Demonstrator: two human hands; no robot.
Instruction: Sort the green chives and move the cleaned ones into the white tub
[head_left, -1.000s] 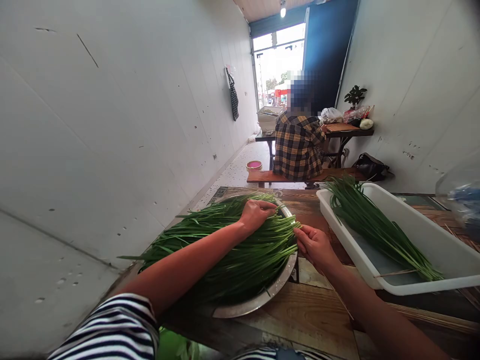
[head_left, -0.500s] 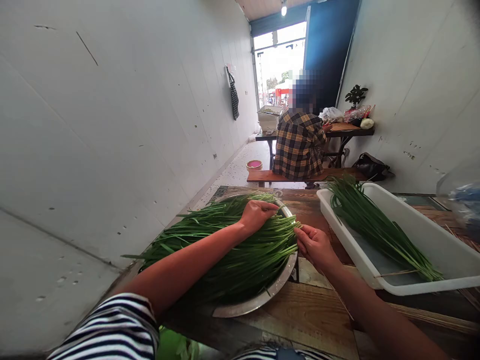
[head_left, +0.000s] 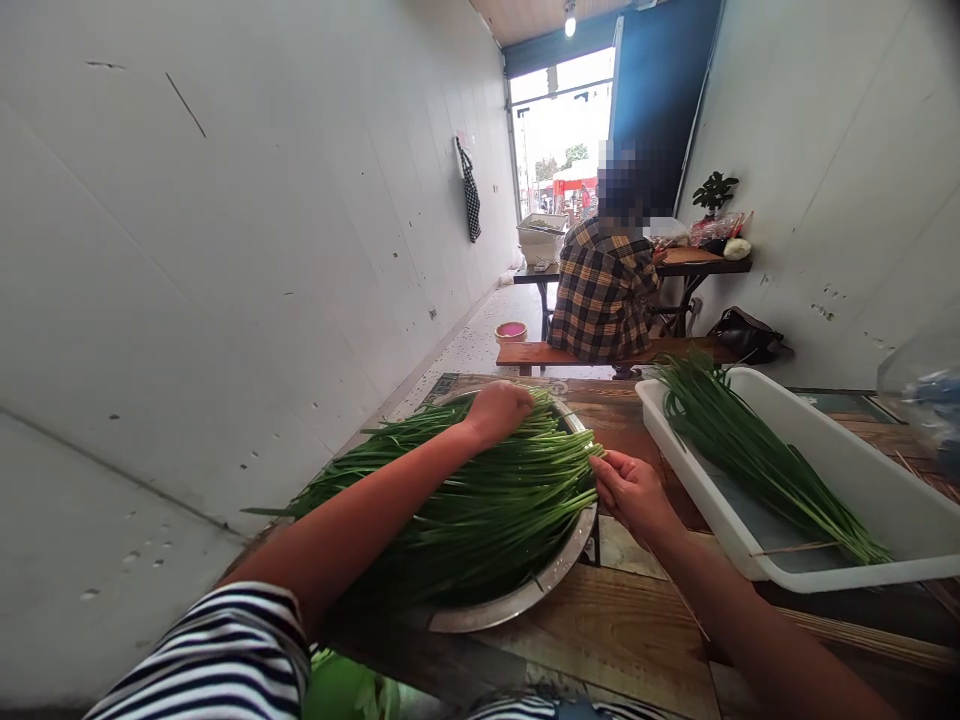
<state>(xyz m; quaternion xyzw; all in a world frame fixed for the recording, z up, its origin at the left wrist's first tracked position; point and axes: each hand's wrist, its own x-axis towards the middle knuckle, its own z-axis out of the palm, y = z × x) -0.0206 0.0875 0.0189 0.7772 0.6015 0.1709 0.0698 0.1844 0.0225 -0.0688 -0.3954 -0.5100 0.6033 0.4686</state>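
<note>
Head view, right hand pinching green stalks, left hand curled, its hold unclear

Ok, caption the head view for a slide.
Left hand and right hand at green stalks in a metal basin, beside a white tray holding more.

leaves: green | stems: pale green | tray: white | sleeve: dark-and-white stripes | shirt: tan-and-dark plaid

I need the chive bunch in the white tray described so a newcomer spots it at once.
On the plank table, find the round metal basin, then the white tray to its right. The chive bunch lies slantwise inside the tray, much smaller than the chive heap in the basin.
</note>
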